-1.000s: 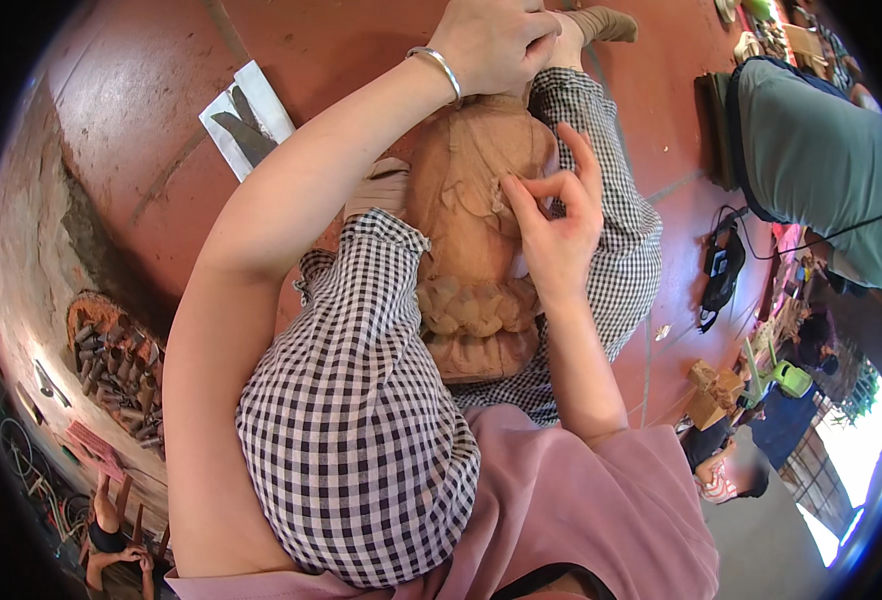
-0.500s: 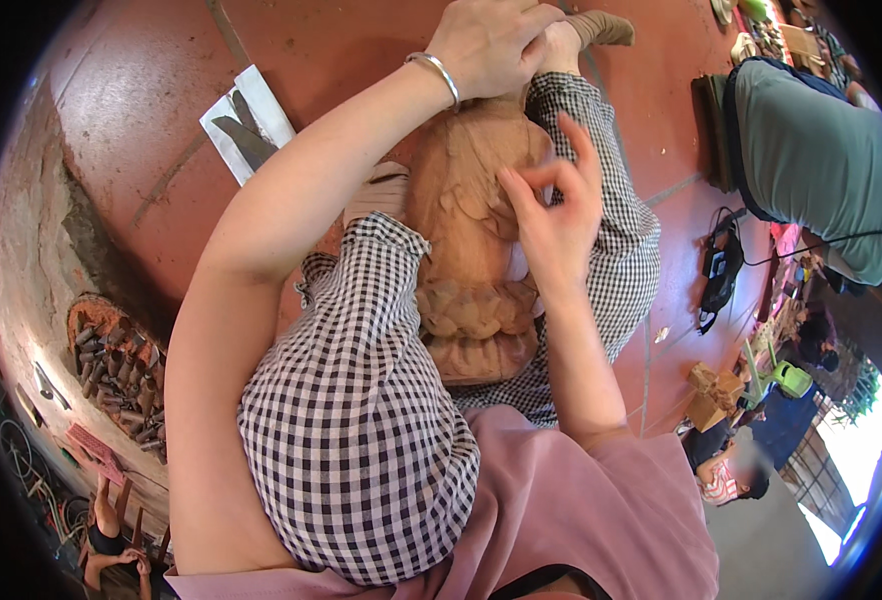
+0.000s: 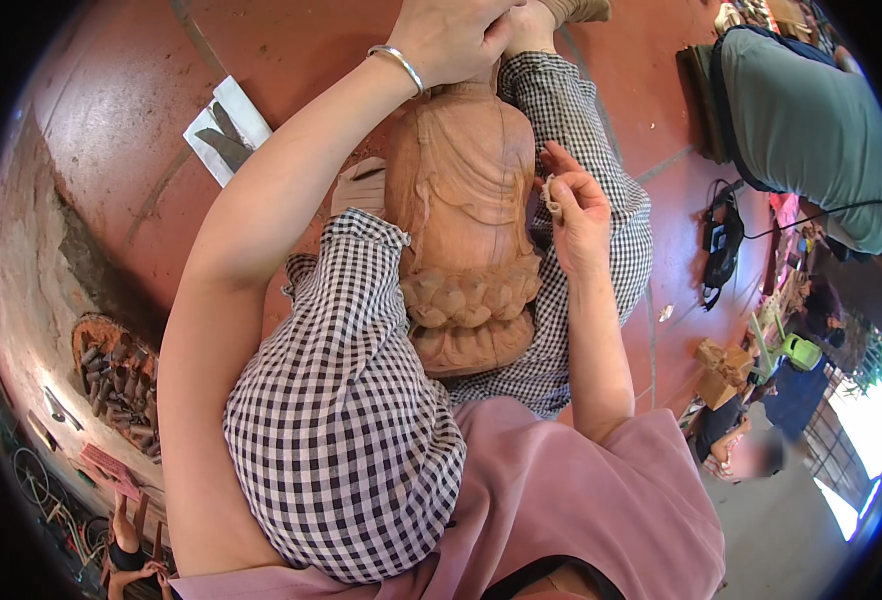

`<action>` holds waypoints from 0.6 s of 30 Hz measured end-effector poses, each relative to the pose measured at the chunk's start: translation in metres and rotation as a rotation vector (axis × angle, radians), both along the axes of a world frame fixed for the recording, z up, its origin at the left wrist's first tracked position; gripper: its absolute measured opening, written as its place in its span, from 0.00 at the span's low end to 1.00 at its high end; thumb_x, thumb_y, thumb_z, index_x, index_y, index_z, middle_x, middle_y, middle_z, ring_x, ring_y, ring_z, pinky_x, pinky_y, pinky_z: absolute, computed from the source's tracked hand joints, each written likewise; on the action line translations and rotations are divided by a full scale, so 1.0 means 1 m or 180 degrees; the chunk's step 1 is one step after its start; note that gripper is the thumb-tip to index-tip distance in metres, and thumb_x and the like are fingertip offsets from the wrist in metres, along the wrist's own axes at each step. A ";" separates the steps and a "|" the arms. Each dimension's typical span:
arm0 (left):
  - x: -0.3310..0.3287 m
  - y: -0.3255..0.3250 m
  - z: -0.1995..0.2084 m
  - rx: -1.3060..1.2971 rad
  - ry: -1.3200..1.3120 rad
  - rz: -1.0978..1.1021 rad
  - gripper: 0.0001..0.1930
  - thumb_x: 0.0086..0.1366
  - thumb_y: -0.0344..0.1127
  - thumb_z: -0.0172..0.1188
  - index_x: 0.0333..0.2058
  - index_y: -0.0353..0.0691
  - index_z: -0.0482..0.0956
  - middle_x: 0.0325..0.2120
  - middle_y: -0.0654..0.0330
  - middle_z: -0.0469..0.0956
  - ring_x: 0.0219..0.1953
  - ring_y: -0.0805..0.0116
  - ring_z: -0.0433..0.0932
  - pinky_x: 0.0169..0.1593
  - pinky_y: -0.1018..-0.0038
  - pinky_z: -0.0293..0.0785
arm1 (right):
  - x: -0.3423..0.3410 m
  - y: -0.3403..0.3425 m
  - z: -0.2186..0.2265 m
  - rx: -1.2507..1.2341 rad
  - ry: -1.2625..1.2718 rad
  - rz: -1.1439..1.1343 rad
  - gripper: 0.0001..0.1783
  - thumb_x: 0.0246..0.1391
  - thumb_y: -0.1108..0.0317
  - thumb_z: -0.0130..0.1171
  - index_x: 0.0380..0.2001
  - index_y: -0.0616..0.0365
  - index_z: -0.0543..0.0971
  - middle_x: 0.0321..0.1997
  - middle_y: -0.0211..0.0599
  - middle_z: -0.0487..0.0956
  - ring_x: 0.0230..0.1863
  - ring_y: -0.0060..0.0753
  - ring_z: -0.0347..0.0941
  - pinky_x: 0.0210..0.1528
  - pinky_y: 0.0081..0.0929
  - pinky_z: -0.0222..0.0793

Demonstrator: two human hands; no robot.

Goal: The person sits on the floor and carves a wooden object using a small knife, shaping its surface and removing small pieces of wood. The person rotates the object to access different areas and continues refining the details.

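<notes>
A carved wooden statue (image 3: pixel 471 190) with draped robes and a petalled base lies between my legs, its base toward me. My left hand (image 3: pixel 451 38), with a silver bangle at the wrist, is closed around the statue's top end; the hand hides that end, and the frame edge cuts the hand off. Just right of the statue, my right hand (image 3: pixel 583 212) pinches a small folded beige piece of what looks like sandpaper (image 3: pixel 553 203) between thumb and fingers. It is held apart from the wood, above my checked trouser leg.
Two dark blades (image 3: pixel 225 140) lie on white paper on the red tiled floor. At left, a thick wooden slab (image 3: pixel 36 260) has a hollow full of carving tools (image 3: pixel 121 385). A black strapped item (image 3: pixel 725 245) and a cardboard box (image 3: pixel 721 372) are at right. Other people are nearby.
My right hand has moved off the statue's carved surface to its right side, and the folded piece now shows in its fingers. My left hand stays at the statue's top end.
</notes>
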State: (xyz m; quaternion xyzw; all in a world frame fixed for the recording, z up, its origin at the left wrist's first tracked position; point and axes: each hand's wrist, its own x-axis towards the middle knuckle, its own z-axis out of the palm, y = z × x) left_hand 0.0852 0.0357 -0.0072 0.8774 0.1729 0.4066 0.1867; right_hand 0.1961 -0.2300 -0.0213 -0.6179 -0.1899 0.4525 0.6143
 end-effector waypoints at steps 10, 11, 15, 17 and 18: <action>-0.001 -0.001 0.002 0.0021 0.0076 0.0029 0.11 0.57 0.32 0.59 0.39 0.40 0.80 0.30 0.55 0.76 0.35 0.53 0.76 0.42 0.61 0.74 | -0.012 0.040 0.017 0.0208 -0.1355 0.0842 0.07 0.47 0.76 0.73 0.28 0.59 0.82 0.73 0.47 0.64 0.65 0.31 0.68 0.56 0.25 0.70; -0.001 -0.002 0.001 0.0033 0.0072 0.0034 0.11 0.57 0.32 0.58 0.39 0.40 0.80 0.29 0.55 0.76 0.34 0.53 0.76 0.41 0.60 0.74 | -0.010 0.046 0.020 0.0261 -0.1709 0.0919 0.07 0.46 0.76 0.73 0.27 0.59 0.82 0.73 0.47 0.63 0.66 0.32 0.67 0.56 0.25 0.70; 0.003 -0.002 0.001 0.0068 0.0012 0.0043 0.10 0.57 0.31 0.58 0.38 0.40 0.81 0.28 0.54 0.76 0.34 0.53 0.76 0.41 0.60 0.75 | -0.016 0.043 0.013 0.0335 -0.1159 0.0639 0.09 0.44 0.74 0.75 0.25 0.58 0.82 0.75 0.48 0.60 0.69 0.36 0.65 0.59 0.30 0.70; 0.004 -0.004 0.002 0.0085 -0.0007 0.0064 0.10 0.56 0.31 0.58 0.38 0.40 0.81 0.28 0.54 0.76 0.34 0.53 0.76 0.40 0.60 0.75 | -0.024 0.051 0.014 0.0385 -0.1056 0.0667 0.09 0.43 0.72 0.76 0.26 0.58 0.83 0.76 0.48 0.58 0.70 0.39 0.63 0.64 0.35 0.65; 0.004 -0.004 0.003 0.0093 -0.0010 0.0087 0.10 0.56 0.31 0.58 0.37 0.40 0.81 0.28 0.54 0.76 0.34 0.53 0.76 0.40 0.60 0.75 | -0.028 0.055 0.015 0.0407 -0.1012 0.0680 0.10 0.42 0.71 0.77 0.27 0.58 0.83 0.76 0.49 0.57 0.71 0.40 0.62 0.67 0.38 0.63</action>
